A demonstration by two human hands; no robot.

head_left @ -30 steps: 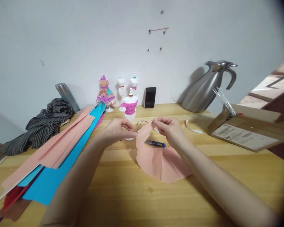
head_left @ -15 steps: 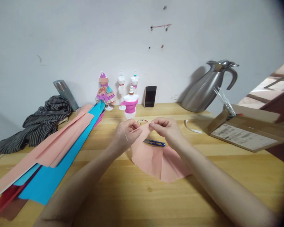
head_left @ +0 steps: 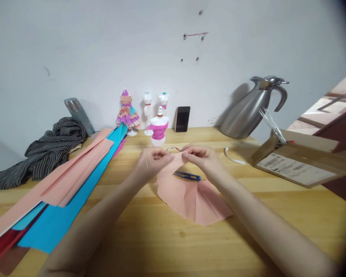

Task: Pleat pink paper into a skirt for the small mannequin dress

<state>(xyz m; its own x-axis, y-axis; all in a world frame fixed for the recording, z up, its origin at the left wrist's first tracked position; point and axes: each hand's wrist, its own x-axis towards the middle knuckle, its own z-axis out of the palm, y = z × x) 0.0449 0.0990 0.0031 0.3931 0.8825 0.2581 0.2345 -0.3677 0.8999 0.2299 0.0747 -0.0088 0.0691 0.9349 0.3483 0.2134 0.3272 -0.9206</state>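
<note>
A curved sheet of pink crepe paper [head_left: 187, 200] spreads over the table, its upper end raised off the wood. My left hand [head_left: 154, 161] pinches that raised end from the left, thumb against fingers. From the right, my right hand [head_left: 203, 159] pinches the same end close to its tip. Thread snips [head_left: 187, 176] with blue handles lie within the curve of the paper, below my right hand. Behind my hands stands a small white mannequin [head_left: 158, 130] wrapped in magenta at the chest; its base is hidden.
Folded crepe paper [head_left: 75, 184] in pink, blue and red lies at left, beside a striped cloth [head_left: 52, 150] and a flask [head_left: 77, 113]. A dressed mannequin [head_left: 127, 111], a phone [head_left: 182, 119] and a steel jug [head_left: 248, 109] line the wall. A cardboard box [head_left: 296, 161] sits at right.
My left hand has closed on the pink paper's raised end, where its fingers were apart before. That end has been drawn slightly left. My right hand keeps its pinch.
</note>
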